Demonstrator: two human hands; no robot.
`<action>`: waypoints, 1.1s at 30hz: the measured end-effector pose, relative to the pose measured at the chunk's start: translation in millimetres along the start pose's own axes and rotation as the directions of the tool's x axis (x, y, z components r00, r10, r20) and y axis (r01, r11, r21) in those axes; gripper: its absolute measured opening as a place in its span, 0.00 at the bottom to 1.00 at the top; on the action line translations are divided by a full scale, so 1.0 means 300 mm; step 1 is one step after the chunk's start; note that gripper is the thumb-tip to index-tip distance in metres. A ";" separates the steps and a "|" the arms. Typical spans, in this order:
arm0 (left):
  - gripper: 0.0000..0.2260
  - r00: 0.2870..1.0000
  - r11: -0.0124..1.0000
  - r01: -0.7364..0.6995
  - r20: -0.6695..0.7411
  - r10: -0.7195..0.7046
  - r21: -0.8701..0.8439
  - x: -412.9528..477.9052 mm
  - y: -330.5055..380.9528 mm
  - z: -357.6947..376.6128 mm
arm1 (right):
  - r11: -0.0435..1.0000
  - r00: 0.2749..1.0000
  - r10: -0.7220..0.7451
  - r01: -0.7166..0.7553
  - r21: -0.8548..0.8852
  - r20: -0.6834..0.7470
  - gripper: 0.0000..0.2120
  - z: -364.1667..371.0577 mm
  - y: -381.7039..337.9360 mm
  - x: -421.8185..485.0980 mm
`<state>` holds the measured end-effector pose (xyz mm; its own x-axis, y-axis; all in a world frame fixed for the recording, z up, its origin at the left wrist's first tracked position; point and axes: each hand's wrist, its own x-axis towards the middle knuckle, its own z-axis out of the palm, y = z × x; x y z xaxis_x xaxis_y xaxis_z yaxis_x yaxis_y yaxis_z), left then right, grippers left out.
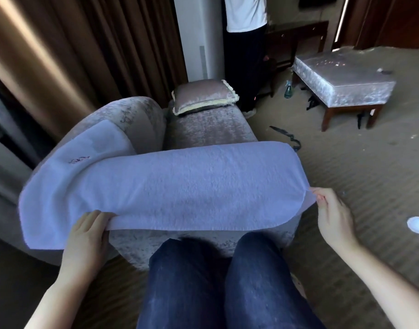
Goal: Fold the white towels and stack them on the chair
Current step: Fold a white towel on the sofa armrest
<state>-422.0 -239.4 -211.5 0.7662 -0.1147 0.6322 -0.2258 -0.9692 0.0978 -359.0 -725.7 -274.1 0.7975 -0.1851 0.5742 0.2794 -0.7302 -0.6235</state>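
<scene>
**Mia:** In the head camera view, where is the white towel [180, 184]?

**Tom:** It lies across the chair [203, 129]. It is a long strip. It goes from the chair's left arm to its right side.

**Mia:** What is hard to see?

**Tom:** The towel hides most of the seat. On the left, over the chair arm, there is a flat white part with a small stitched mark [79, 159]. I cannot tell if that part is the same towel or another one under it. I cannot read the mark. Far away a person [246, 43] is standing, cut off at the top. Only a white shirt and dark trousers show.

**Mia:** What do the hands do?

**Tom:** The left hand [85, 236] is at the near edge of the towel, on the left. Its fingers curl over the edge and grip it. The right hand [332, 214] is at the right end. Its fingers pinch the towel's corner, just off the side of the chair.

**Mia:** What else is around?

**Tom:** A cushion [203, 96] sits on the far end of the chair. Brown curtains [108, 43] hang at the far left. A shiny footstool [341, 81] stands at the far right on the carpet [346, 174]. A bottle [288, 90] stands just left of it. Dark straps [287, 136] lie on the carpet between the chair and the footstool. At the right there is a small round white thing [417, 224] on the floor. I cannot tell what it is.

**Mia:** Is anything in the way?

**Tom:** Two knees [203, 281] in blue jeans are very near. They hide the bottom of the chair's near side.
</scene>
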 end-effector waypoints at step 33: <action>0.04 0.977 0.981 -0.037 0.213 -0.005 0.193 0.785 -0.079 0.224 | 0.916 0.962 0.272 -0.263 -0.304 -0.012 0.09 0.143 0.051 0.456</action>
<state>-195.8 -258.2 -116.5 0.8780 -0.1531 0.4534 -0.1333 -0.9882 -0.0756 -222.8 -734.1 -227.9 0.8371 -0.3845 0.3892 -0.1162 -0.8200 -0.5604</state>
